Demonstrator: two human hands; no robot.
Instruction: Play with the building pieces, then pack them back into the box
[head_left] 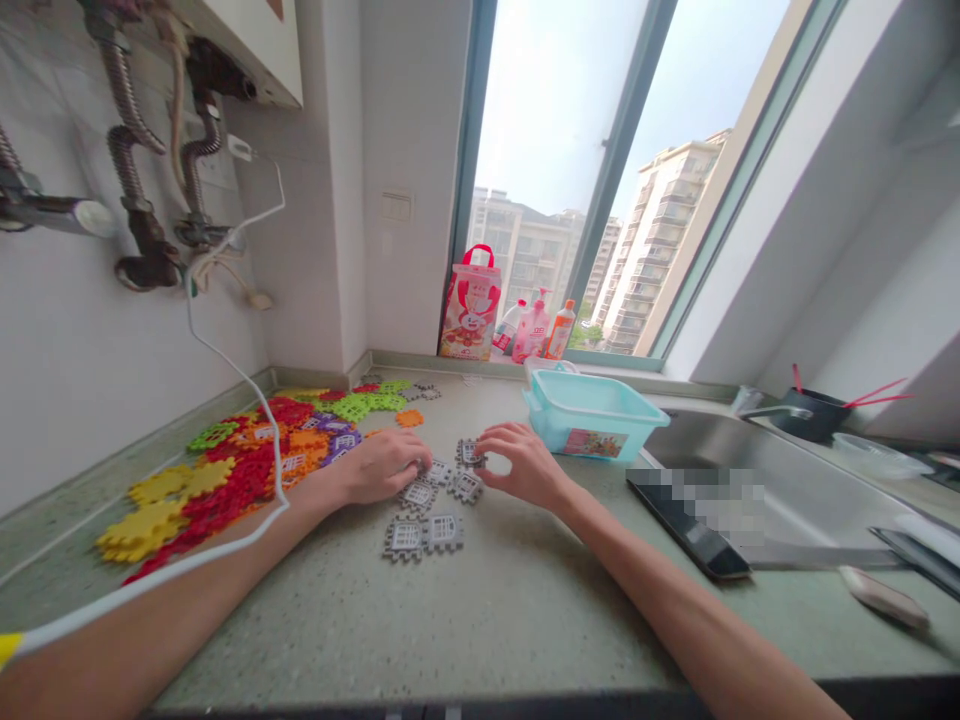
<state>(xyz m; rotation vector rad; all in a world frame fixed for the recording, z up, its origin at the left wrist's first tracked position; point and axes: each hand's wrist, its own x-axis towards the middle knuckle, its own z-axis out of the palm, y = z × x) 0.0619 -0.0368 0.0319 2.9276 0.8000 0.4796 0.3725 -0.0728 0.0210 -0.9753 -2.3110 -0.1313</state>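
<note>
Several grey toothed puzzle tiles (424, 531) lie on the green speckled counter (480, 610) in front of me. My left hand (384, 464) rests curled on the counter, fingers closed against a grey tile (418, 494) at its fingertips. My right hand (519, 462) pinches another grey tile (470, 453) by its edge. A further grey tile (466, 487) lies between the two hands. To the left spreads a pile of coloured tiles (232, 470), red, yellow, orange, green and purple.
A light blue plastic tub (592, 413) stands just right of my right hand. Beyond it are a steel sink (750, 480) and faucet. Bottles and a red-handled bag (471, 310) sit on the window sill. A white cable (247, 380) hangs over the coloured pile.
</note>
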